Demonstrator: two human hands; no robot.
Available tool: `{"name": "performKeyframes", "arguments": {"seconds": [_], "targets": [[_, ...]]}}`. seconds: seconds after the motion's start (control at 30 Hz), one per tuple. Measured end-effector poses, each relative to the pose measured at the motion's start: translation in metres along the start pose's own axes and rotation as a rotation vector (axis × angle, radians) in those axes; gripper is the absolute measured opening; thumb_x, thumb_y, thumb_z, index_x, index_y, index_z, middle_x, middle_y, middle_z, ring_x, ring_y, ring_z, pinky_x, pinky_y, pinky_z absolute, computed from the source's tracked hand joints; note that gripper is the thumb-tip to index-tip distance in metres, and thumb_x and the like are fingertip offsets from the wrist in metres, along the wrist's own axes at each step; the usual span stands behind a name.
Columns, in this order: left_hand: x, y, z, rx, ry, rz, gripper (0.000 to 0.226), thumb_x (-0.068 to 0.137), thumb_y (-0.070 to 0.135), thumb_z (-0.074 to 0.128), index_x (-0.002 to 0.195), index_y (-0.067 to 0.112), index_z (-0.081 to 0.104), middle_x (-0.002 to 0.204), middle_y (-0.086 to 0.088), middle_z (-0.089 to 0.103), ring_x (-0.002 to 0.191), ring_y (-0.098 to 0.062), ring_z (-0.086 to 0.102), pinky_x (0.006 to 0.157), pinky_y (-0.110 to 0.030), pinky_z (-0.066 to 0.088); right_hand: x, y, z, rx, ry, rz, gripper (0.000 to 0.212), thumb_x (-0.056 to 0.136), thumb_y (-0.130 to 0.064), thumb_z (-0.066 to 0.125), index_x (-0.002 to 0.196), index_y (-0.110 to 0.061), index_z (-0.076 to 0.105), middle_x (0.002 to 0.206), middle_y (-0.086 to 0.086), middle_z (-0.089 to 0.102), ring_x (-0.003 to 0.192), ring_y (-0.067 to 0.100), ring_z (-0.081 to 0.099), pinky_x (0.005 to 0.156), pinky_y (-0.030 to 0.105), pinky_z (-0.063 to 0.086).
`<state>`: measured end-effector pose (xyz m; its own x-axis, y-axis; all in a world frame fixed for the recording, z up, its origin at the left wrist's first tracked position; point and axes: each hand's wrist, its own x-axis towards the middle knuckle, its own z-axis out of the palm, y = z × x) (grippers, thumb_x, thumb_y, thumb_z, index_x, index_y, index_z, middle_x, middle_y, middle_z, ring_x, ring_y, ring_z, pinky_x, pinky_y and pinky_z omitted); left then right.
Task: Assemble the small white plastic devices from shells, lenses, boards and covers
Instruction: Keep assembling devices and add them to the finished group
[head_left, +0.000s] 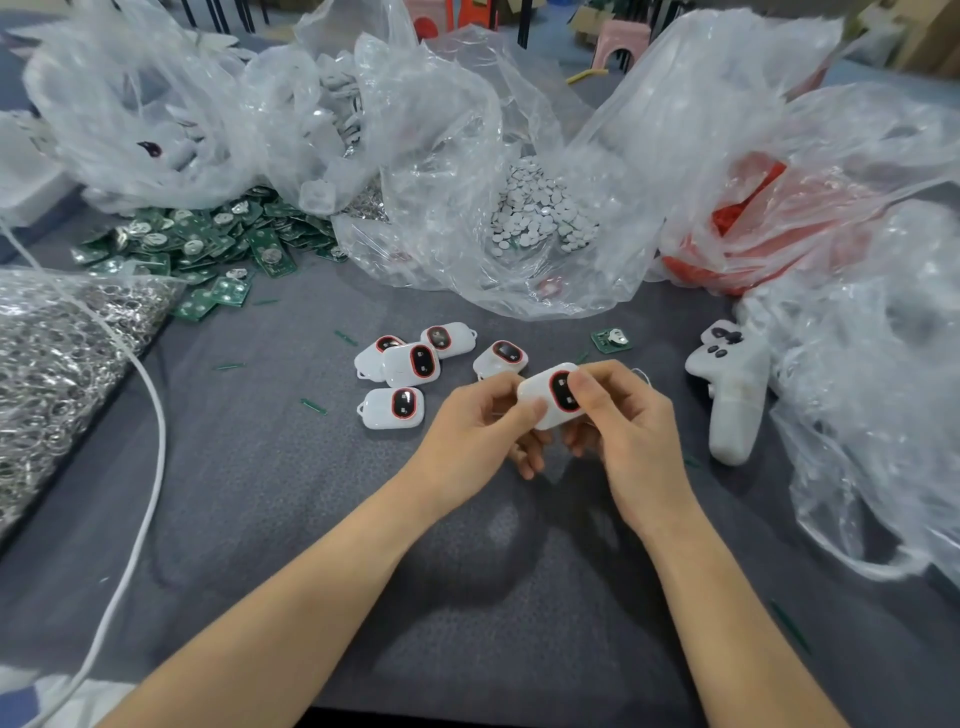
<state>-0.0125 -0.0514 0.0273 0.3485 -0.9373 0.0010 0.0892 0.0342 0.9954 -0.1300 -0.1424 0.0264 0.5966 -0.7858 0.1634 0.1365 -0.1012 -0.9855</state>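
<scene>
White device (532, 389) was clamped btwn left hand (475, 434) on its end & right hand (628, 431) w/ thumb over lens (561, 399); 5 finished devices (410, 364) were seen just behind.

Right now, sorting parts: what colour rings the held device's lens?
A red ring on the device; head view.

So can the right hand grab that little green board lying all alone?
Probably yes. The green board lies in the open just beyond the right hand, with nothing covering it. But that hand pinches the white device together with the left hand, so it must let go first.
</scene>
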Motion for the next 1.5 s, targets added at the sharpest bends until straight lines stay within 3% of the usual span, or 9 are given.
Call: {"name": "performKeyframes", "arguments": {"seconds": [0.13,0.27,0.47,0.77,0.93,1.33,1.5], "targets": [[-0.0007,0.0012,-0.0033,0.043,-0.006,-0.014,0.014,0.097,0.002,0.048,0.084,0.003,0.054,0.068,-0.010,0.061,0.047,-0.016,0.057,0.044,-0.022,0.046,-0.0020,-0.0027,0.0003,-0.013,-0.064,-0.009,0.017,0.087,-0.029,0.061,0.078,-0.016,0.067,0.066,0.002,0.064,0.052,0.013,0.052,0.048,0.021,0.041],[-0.0012,0.0002,-0.0011,-0.036,0.003,-0.005,0.009,0.097,0.002,0.048,0.093,-0.003,0.055,0.072,-0.013,0.064,0.051,-0.019,0.060,0.049,-0.024,0.050,-0.0020,-0.0025,0.0022,0.100,-0.059,0.023,0.017,0.088,-0.028,0.059,0.079,-0.020,0.070,0.070,0.003,0.066,0.056,0.014,0.054,0.049,0.021,0.043],[-0.0008,-0.0001,0.0002,-0.131,0.030,0.012,0.007,0.095,0.005,0.052,0.099,-0.001,0.054,0.078,-0.009,0.069,0.057,-0.019,0.063,0.057,-0.026,0.054,-0.0009,0.0002,-0.0001,0.103,-0.064,0.038,0.015,0.080,-0.019,0.066,0.090,-0.025,0.075,0.088,0.002,0.072,0.082,0.017,0.065,0.072,0.028,0.053],[-0.0026,0.0002,0.0014,0.045,-0.012,0.002,0.010,0.095,0.001,0.053,0.101,-0.007,0.051,0.081,-0.010,0.072,0.058,-0.023,0.066,0.057,-0.026,0.054,-0.0038,-0.0022,0.0009,-0.040,-0.028,-0.031,0.014,0.081,-0.013,0.061,0.090,-0.017,0.071,0.078,-0.006,0.071,0.072,0.003,0.064,0.063,0.016,0.050],[-0.0025,0.0004,0.0009,0.053,-0.020,0.002,0.002,0.095,0.001,0.052,0.097,0.003,0.052,0.079,-0.008,0.073,0.056,-0.022,0.066,0.055,-0.026,0.054,-0.0041,-0.0010,-0.0003,-0.056,-0.040,-0.036,0.014,0.082,-0.015,0.061,0.091,-0.018,0.070,0.080,-0.007,0.071,0.072,0.003,0.064,0.062,0.015,0.050],[-0.0039,-0.0080,0.0040,0.215,-0.016,0.110,0.003,0.092,0.003,0.058,0.095,0.004,0.058,0.071,0.003,0.071,0.060,-0.019,0.069,0.056,-0.023,0.053,-0.0035,-0.0006,0.0044,-0.134,0.016,-0.040,0.007,0.074,-0.015,0.065,0.081,-0.017,0.066,0.068,-0.011,0.064,0.062,0.004,0.056,0.056,0.019,0.048],[-0.0023,-0.0077,0.0027,0.197,0.009,0.099,0.007,0.092,0.002,0.056,0.092,0.009,0.058,0.072,0.002,0.071,0.060,-0.020,0.069,0.057,-0.024,0.054,-0.0048,-0.0009,0.0028,-0.115,-0.032,-0.041,0.011,0.084,-0.007,0.069,0.088,-0.016,0.067,0.074,-0.010,0.066,0.069,0.004,0.060,0.062,0.020,0.051]]}}
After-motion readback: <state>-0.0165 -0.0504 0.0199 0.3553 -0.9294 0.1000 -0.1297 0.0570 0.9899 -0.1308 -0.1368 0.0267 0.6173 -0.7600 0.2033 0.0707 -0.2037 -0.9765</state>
